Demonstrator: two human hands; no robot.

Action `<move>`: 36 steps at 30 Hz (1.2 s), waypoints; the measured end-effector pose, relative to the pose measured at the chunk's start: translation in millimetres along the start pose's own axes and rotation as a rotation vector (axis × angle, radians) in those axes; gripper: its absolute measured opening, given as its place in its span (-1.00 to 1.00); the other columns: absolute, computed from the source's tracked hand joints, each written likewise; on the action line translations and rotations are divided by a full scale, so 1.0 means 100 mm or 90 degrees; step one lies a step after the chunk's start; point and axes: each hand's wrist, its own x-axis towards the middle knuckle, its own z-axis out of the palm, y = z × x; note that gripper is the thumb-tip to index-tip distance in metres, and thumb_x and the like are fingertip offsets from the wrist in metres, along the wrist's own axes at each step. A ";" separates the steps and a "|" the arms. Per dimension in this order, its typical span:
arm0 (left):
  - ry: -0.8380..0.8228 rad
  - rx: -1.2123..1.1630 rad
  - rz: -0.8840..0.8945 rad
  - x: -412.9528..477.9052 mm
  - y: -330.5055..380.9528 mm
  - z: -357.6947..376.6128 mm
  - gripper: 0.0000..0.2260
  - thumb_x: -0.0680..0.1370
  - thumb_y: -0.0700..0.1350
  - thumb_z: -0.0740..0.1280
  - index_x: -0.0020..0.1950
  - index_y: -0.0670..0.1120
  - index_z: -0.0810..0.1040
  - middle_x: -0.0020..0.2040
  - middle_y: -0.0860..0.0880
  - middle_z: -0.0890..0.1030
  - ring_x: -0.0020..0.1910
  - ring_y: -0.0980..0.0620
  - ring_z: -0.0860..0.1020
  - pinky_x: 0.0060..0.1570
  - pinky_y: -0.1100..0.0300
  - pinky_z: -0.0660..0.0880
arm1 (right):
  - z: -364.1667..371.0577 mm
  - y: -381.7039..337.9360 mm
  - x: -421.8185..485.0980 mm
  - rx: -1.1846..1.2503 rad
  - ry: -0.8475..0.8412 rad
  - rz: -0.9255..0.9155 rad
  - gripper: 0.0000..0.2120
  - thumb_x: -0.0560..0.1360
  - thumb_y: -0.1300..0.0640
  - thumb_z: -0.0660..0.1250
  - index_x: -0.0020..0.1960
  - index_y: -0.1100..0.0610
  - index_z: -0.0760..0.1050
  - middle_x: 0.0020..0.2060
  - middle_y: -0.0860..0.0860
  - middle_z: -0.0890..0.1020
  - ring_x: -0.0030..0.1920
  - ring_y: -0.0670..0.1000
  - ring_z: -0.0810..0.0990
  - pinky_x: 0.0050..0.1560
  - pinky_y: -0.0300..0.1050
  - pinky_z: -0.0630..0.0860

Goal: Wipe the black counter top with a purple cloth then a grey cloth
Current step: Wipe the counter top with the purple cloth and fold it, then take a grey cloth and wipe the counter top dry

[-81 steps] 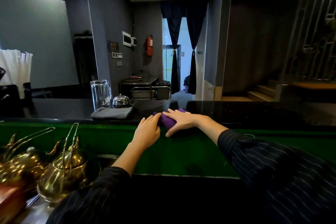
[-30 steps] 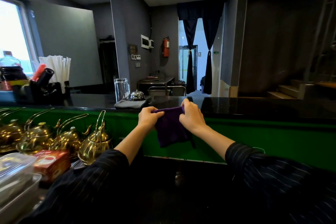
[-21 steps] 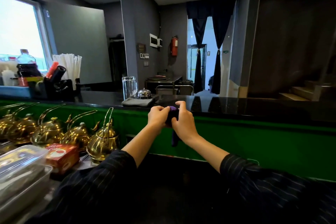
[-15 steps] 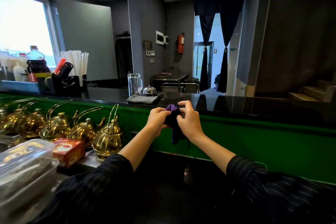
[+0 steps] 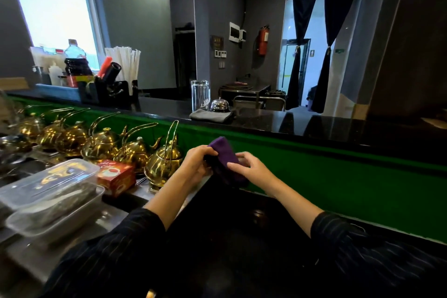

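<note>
The purple cloth (image 5: 223,158) is folded into a thick bundle and held in the air below the black counter top (image 5: 314,124), in front of the green panel (image 5: 338,181). My left hand (image 5: 197,161) grips its left side and my right hand (image 5: 251,167) grips its right lower side. The grey cloth (image 5: 210,115) lies folded on the counter top, beyond and above my hands, untouched.
A tall glass (image 5: 200,95) and a chrome bell (image 5: 219,105) stand behind the grey cloth. Several brass teapots (image 5: 164,159) line the lower steel shelf at left, beside a red box (image 5: 116,175) and clear plastic containers (image 5: 50,191). A caddy with straws (image 5: 113,80) sits far left.
The purple cloth was pulled off the counter, spread between both hands, then folded into a bundle. My hands have lowered and my view has turned left.
</note>
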 end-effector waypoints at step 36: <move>0.218 0.994 0.245 -0.09 -0.77 -1.24 -0.82 0.53 -0.13 0.18 0.10 -0.10 0.46 0.15 -0.08 0.50 0.16 -0.09 0.42 0.11 -0.08 0.38 | 1.51 0.34 0.34 -0.596 -0.062 -0.282 -0.70 0.64 0.04 0.10 0.32 0.09 0.40 0.21 0.08 0.53 0.23 0.15 0.41 0.10 0.11 0.46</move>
